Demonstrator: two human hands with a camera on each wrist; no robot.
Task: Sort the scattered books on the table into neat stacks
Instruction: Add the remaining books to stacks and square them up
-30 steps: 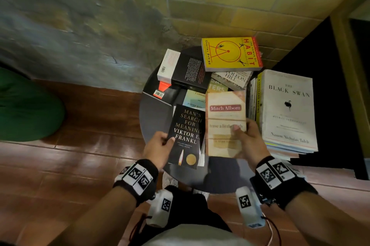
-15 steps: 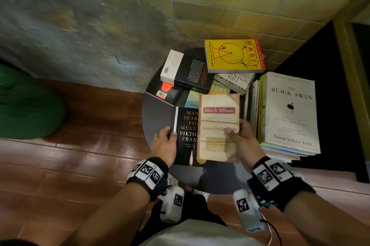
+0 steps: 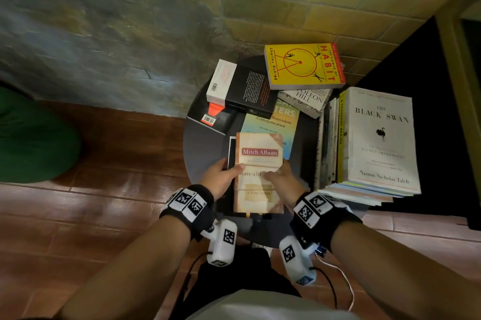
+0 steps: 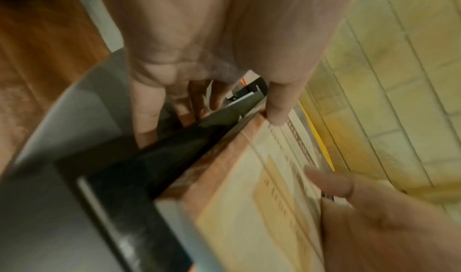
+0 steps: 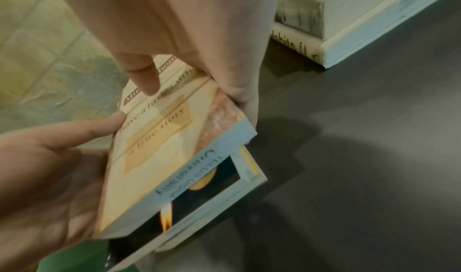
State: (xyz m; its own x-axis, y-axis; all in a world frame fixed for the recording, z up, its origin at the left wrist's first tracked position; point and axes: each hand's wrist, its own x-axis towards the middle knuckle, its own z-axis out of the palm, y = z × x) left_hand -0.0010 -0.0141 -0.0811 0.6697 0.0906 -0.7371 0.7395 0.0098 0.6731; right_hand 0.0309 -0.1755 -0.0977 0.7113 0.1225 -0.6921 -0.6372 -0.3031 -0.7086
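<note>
A cream Mitch Albom book [image 3: 259, 163] lies on top of a black book [image 3: 231, 153], near the front of the round dark table [image 3: 205, 148]. Only a left sliver and the near end of the black book [image 5: 199, 193] show. My left hand [image 3: 221, 179] grips the pair from the left, with its thumb on the cream cover [image 4: 249, 197] and its fingers [image 4: 147, 118] down along the black book [image 4: 149, 162]. My right hand [image 3: 281, 179] holds the cream book [image 5: 159, 138] by its right edge, thumb on the cover and fingers curled round the side.
A tall stack topped by a white Black Swan book [image 3: 382, 137] stands at the right. Behind lie a yellow Habit book [image 3: 303, 66], a Napoleon Hill book [image 3: 307, 101], a Nonviolent Communication book [image 3: 273, 122] and a black-and-white book [image 3: 244, 89]. The wall is close behind them. A green cushion [image 3: 31, 137] lies on the floor to the left.
The cream book has slid left from beside the black book onto it and now covers most of it. Both hands have closed in on the pair.
</note>
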